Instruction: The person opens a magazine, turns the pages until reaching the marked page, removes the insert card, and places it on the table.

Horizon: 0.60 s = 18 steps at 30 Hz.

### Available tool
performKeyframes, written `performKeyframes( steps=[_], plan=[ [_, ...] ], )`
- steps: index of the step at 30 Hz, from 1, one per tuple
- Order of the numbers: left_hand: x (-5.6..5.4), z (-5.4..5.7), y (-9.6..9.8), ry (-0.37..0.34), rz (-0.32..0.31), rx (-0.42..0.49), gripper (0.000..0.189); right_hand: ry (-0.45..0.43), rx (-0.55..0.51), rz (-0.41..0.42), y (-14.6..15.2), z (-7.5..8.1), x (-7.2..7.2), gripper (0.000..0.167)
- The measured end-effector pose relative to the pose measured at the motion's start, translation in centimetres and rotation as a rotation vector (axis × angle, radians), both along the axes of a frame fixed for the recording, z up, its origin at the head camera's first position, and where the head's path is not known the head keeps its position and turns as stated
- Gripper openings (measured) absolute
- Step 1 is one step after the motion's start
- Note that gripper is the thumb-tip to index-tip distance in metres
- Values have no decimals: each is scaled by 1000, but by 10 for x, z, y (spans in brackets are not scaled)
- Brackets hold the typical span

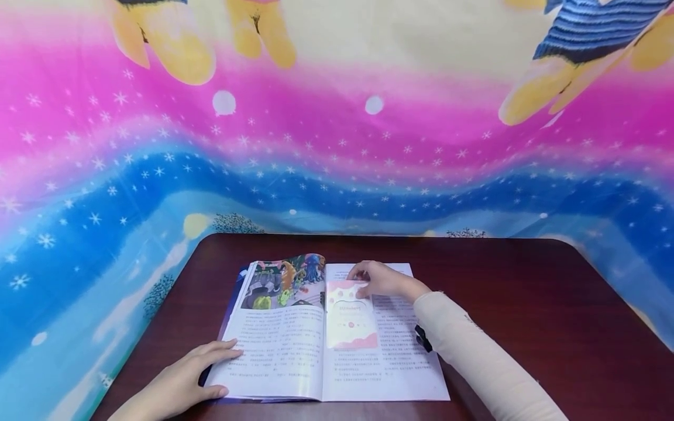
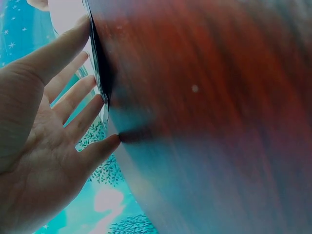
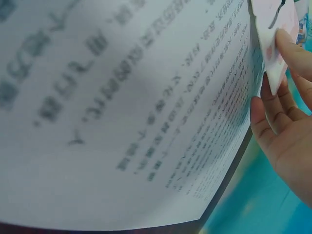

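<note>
An open magazine lies on the table, with a colour cartoon picture at the top of its left page and printed text on both pages. Over the right page, beside the fold, is a flat pink-and-white card with wavy pink ends. My right hand pinches the card by its top right corner, thumb on its face in the right wrist view. My left hand rests at the magazine's lower left edge with fingers spread and fairly straight. In the left wrist view, its fingertips touch the edge of the pages.
The dark reddish-brown table has rounded far corners. Behind and beside it hangs a colourful cloth with snowflakes and cartoon feet. A black clip-like piece sits by the right sleeve.
</note>
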<state>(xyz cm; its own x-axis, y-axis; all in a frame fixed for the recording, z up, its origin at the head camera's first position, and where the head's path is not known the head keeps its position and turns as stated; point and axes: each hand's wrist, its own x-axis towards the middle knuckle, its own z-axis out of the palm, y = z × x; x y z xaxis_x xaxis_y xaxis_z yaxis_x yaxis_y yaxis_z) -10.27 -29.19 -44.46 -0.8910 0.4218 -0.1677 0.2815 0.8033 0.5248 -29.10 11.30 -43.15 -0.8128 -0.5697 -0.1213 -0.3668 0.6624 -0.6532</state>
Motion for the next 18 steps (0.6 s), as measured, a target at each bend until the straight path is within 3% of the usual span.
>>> performKeyframes(
  steps=[5, 12, 18],
  plan=[
    [0, 0, 0, -8, -2, 4, 62, -12, -56, 9, 11, 0, 0, 33],
    [0, 2, -4, 31, 1, -9, 59, -31, -157, -24, 26, 1, 2, 21],
    [2, 1, 0, -2, 1, 1, 60, -58, -200, -64, 52, 4, 5, 23]
  ],
)
